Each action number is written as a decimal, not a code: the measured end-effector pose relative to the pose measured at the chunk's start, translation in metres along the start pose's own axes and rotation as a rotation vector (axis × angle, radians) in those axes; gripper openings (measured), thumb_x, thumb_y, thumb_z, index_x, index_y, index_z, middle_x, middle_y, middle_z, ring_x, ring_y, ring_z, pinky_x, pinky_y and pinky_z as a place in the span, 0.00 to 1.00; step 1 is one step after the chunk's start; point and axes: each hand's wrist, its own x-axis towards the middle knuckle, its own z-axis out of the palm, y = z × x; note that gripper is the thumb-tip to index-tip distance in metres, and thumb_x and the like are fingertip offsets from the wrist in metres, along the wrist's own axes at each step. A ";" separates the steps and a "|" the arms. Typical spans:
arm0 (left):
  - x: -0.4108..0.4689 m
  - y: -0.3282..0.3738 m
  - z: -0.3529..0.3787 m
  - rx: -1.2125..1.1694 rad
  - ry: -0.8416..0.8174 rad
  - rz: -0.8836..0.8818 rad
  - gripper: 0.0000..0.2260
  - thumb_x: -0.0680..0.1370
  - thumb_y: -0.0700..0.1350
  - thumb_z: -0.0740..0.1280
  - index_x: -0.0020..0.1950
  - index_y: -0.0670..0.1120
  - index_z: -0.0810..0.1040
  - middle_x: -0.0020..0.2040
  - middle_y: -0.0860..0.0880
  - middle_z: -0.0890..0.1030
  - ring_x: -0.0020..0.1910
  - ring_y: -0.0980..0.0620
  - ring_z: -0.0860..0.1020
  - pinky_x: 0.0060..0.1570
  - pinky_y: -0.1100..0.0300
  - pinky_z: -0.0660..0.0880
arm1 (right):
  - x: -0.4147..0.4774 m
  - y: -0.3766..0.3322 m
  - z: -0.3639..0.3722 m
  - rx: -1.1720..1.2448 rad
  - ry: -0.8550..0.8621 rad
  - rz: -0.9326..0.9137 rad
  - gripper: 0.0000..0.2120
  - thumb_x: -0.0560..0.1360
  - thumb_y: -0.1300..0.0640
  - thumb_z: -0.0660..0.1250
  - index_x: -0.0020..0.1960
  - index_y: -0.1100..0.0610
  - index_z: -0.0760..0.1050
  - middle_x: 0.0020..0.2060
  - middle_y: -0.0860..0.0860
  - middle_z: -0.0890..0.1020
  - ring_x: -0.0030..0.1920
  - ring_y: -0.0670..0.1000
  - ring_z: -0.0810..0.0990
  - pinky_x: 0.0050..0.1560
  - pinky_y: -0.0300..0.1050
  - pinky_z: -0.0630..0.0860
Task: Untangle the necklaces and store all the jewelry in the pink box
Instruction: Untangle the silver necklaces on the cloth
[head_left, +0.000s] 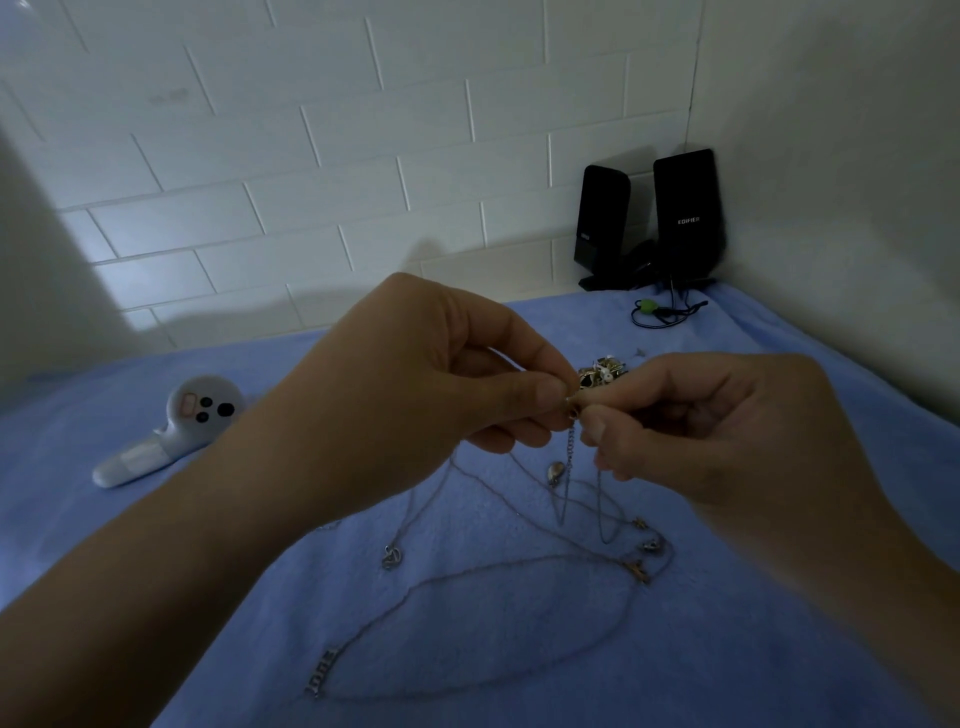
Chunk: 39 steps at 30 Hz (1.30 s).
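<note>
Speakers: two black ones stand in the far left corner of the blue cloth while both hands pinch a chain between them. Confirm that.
Not quite. The head view shows the two black speakers in the far right corner, against the walls behind the blue cloth. The rest holds: the left hand and right hand both pinch a chain between them.
</note>
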 end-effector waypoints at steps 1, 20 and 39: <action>0.000 0.000 0.000 0.015 0.003 0.008 0.04 0.67 0.45 0.70 0.40 0.47 0.83 0.34 0.50 0.85 0.36 0.55 0.84 0.37 0.65 0.80 | -0.001 0.001 0.000 -0.018 0.002 -0.016 0.06 0.64 0.62 0.77 0.36 0.52 0.84 0.28 0.47 0.83 0.29 0.44 0.81 0.32 0.32 0.76; -0.001 -0.011 0.004 -0.109 0.042 0.046 0.08 0.62 0.49 0.69 0.38 0.49 0.84 0.37 0.51 0.85 0.38 0.55 0.84 0.38 0.66 0.79 | -0.002 0.008 -0.004 -0.274 0.124 -0.248 0.04 0.68 0.53 0.69 0.43 0.47 0.81 0.37 0.43 0.84 0.37 0.42 0.83 0.40 0.30 0.77; 0.015 -0.027 0.033 -0.235 0.085 0.052 0.04 0.78 0.44 0.64 0.46 0.46 0.77 0.24 0.53 0.71 0.21 0.58 0.65 0.23 0.69 0.63 | 0.017 -0.003 -0.021 -0.088 -0.192 0.245 0.09 0.66 0.49 0.67 0.38 0.51 0.84 0.24 0.47 0.74 0.29 0.41 0.70 0.35 0.31 0.68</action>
